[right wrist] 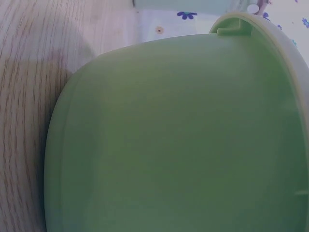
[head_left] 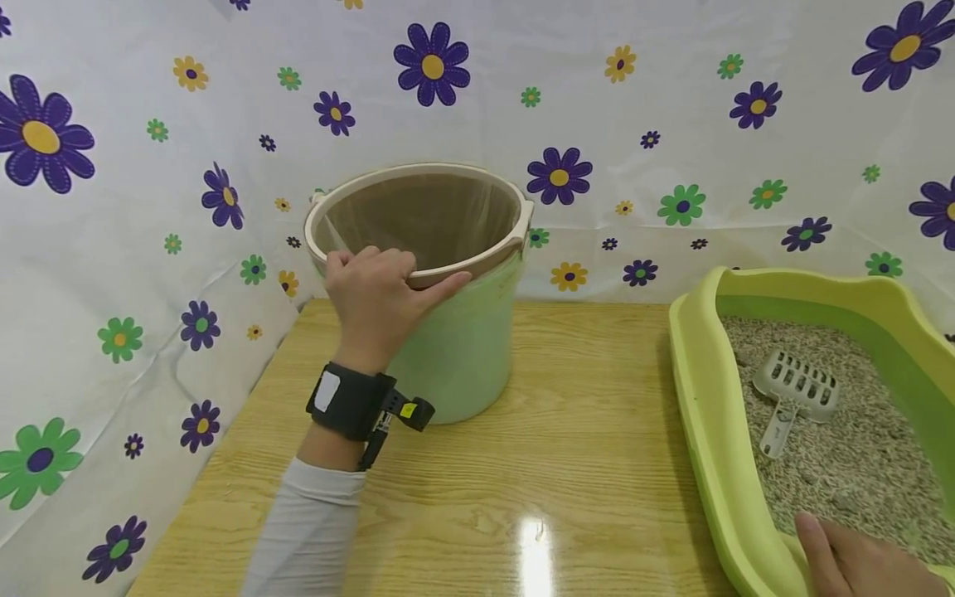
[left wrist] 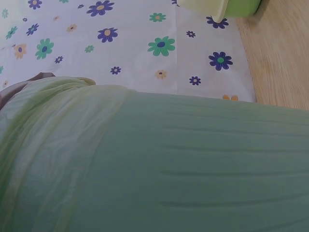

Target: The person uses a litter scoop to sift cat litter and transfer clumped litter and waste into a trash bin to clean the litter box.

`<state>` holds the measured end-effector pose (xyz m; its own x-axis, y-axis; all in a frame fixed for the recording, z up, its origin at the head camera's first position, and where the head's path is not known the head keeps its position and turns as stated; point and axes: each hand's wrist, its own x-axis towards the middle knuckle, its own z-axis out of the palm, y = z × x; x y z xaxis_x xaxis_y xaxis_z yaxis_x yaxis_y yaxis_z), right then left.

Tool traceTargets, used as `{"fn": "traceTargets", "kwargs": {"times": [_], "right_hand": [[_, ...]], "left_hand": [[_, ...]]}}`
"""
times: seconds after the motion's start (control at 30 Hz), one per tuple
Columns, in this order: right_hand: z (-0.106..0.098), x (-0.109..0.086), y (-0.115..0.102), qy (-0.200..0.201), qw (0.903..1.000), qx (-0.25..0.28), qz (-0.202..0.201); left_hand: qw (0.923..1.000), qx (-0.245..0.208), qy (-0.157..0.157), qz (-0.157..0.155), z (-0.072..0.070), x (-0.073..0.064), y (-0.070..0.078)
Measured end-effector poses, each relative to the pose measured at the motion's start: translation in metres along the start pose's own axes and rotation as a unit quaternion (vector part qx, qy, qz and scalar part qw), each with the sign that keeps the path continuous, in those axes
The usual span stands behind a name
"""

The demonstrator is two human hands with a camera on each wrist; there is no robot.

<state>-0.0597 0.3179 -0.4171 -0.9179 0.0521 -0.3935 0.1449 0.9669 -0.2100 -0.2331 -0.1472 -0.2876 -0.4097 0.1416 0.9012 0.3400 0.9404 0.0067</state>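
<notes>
A pale green trash bin point(head_left: 462, 356) with a beige rim and a thin liner bag stands upright on the wooden table. My left hand point(head_left: 380, 294) grips its near rim, fingers bent over the edge and thumb along the outside. Bin wall and wrinkled liner point(left wrist: 53, 145) fill most of the left wrist view. At the lower right, my right hand point(head_left: 865, 560) holds the near rim of a yellow-green litter box point(head_left: 709, 398), partly cut off by the frame. Inside lies a slotted litter scoop point(head_left: 798, 390) on the litter point(head_left: 843, 473). The right wrist view shows the box's outer wall point(right wrist: 178, 130).
Behind and to the left hangs a white flower-print sheet point(head_left: 485, 124). Wooden tabletop point(head_left: 582, 431) lies between the bin and the litter box, with a bright reflection near the front.
</notes>
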Motion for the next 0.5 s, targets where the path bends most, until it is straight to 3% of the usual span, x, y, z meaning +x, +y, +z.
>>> {"fn": "traceTargets", "kwargs": {"times": [0.3, 0.5], "right_hand": [[0.004, 0.001, 0.005, 0.034, 0.9994, 0.003, -0.003], [0.005, 0.001, 0.005, 0.030, 0.9995, 0.004, 0.002]], "left_hand": [[0.9999, -0.003, -0.004, 0.014, 0.002, 0.003, 0.020], [0.9997, -0.017, -0.005, 0.015, 0.004, 0.004, 0.030]]}}
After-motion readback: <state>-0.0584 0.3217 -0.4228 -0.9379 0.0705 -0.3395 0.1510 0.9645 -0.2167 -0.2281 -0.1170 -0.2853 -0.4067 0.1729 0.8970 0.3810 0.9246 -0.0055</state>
